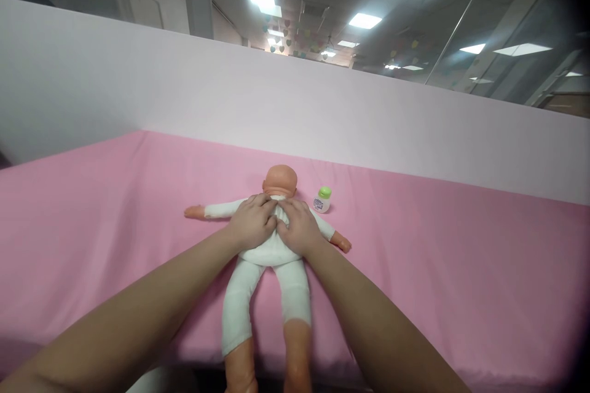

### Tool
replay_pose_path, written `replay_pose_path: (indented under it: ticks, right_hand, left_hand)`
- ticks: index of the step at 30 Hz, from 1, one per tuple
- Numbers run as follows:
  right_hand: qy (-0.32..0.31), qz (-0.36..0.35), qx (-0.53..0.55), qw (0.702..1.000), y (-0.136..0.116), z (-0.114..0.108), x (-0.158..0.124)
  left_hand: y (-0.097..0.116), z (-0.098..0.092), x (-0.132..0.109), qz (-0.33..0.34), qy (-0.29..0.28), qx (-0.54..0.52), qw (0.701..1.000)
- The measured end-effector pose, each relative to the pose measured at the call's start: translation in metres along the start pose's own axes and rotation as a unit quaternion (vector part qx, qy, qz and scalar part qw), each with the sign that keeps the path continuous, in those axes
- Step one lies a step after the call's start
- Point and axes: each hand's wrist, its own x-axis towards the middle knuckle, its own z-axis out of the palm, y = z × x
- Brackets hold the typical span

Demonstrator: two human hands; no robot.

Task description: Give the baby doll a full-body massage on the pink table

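Observation:
A baby doll (271, 256) with a white cloth body lies face down on a pink sheet, its arms spread and its bare head pointing away from me. On the left of its upper back rests my left hand (254, 221), laid flat with the fingers towards the neck. My right hand (298, 226) lies flat on the right side of the same back, the two thumbs close together in the middle. Both hands are open and grip nothing. Just beyond the doll's right arm stands a small clear bottle (321, 201) with a green cap and a printed label.
The pink sheet (437, 270) covers a padded surface whose front edge is near me. A low white wall (295, 104) runs along the back, topped by glass (483, 31). Behind it are ceiling lights and hanging heart decorations.

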Motion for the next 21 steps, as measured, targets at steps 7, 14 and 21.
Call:
replay_pose_path:
  ticks: [7,14,21]
  right_hand:
    - [-0.028,0.015,0.004,0.999,0.0058,0.0046,0.0009]
    - [-0.011,0.019,0.014,1.000,0.0054,0.0039,0.0004]
    - [-0.021,0.029,0.007,0.999,0.0080,0.0065,0.0013]
  left_hand:
    - [-0.0031,0.0023,0.0012,0.004,-0.024,0.000,1.000]
    - [-0.0018,0.0017,0.0000,-0.009,0.002,0.013,1.000]
    - [-0.0038,0.0010,0.0012,-0.016,-0.030,-0.001,0.999]
